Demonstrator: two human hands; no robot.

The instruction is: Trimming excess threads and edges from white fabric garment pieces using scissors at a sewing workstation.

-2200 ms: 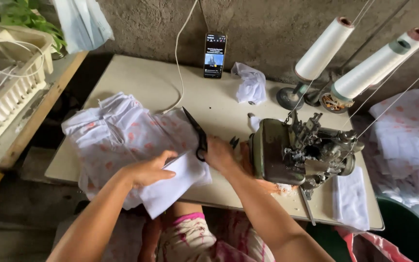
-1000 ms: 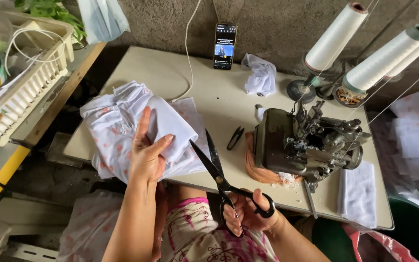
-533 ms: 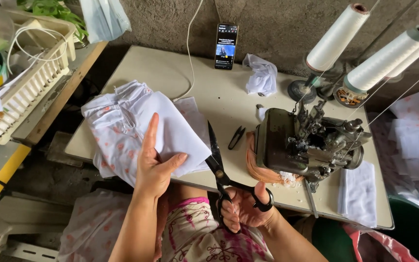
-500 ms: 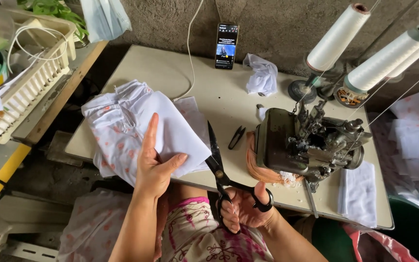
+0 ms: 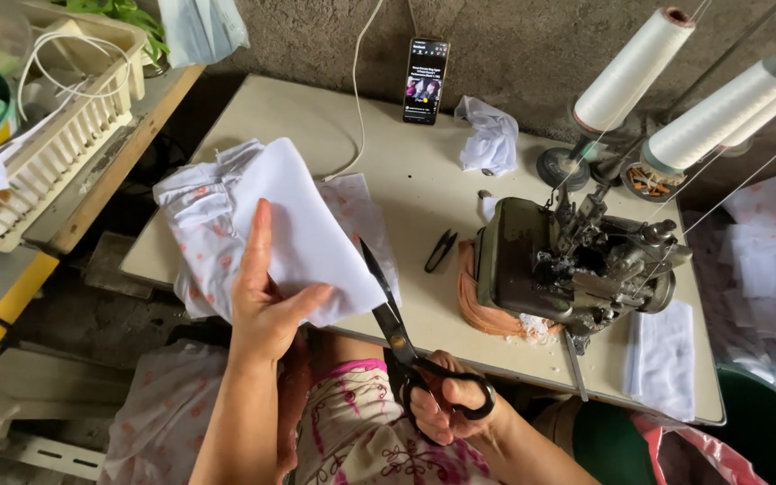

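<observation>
My left hand pinches a white cloth above the table edge; my right hand, at five o'clock, grips black scissors, blades parted at the cloth's edge. Sewing machine sits at three o'clock.

I saw one screen from my feed: a phone stood upright at the far edge of the bench, leaning against the rough grey wall. It was a tall, narrow rectangle with a black frame, and its display was lit, dark overall with a small coloured picture near the middle and pale lines above it. A white cable ran beside it on its left. I made out no packages, labels or signs.
</observation>
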